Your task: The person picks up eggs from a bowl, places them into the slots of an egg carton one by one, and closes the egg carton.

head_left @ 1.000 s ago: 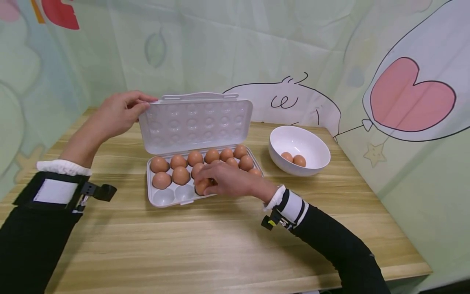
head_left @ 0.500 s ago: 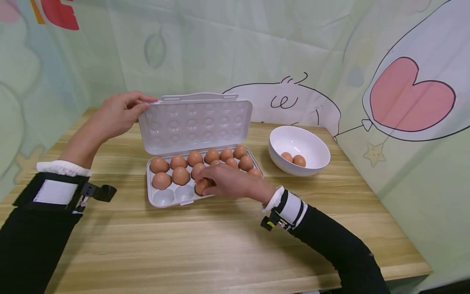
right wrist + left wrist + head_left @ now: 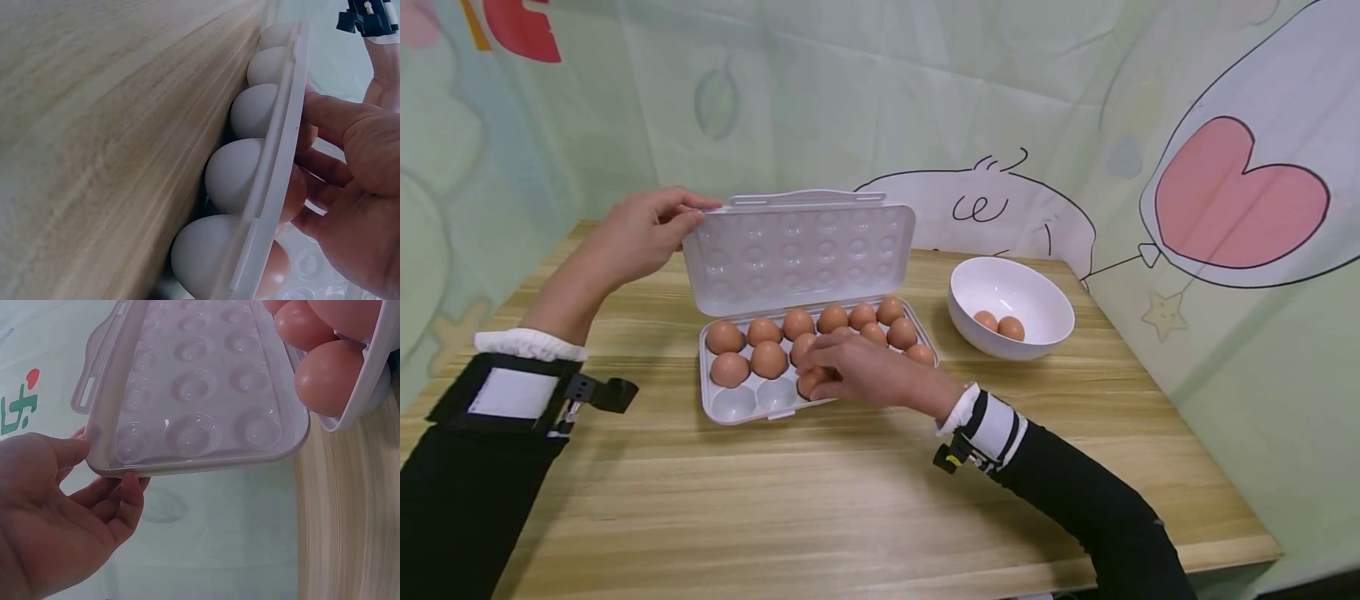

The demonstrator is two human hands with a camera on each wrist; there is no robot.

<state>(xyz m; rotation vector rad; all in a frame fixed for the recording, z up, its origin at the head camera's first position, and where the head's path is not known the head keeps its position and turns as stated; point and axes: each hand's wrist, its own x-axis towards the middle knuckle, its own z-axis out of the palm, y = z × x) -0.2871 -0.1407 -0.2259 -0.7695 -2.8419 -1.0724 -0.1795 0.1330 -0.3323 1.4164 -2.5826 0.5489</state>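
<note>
A white plastic egg carton (image 3: 733,405) stands open on the table, with its dimpled lid (image 3: 801,260) raised at the back. Brown eggs (image 3: 769,359) fill most wells; two front-left wells hold none. At the lid's upper left corner, my left hand (image 3: 642,235) pinches the edge, thumb on one side and fingers beneath in the left wrist view (image 3: 69,515). My right hand (image 3: 868,367) is over the front row, thumb and fingers around an egg (image 3: 811,382) still sitting in its well. The right wrist view shows the carton's white underside (image 3: 234,175) and that hand (image 3: 372,169); some eggs are hidden behind it.
Right of the carton is a white bowl (image 3: 1033,312) with two brown eggs (image 3: 1011,327) in it. Everything stands on a wooden table (image 3: 820,508). A printed cloth backdrop (image 3: 820,100) hangs close behind and at both sides.
</note>
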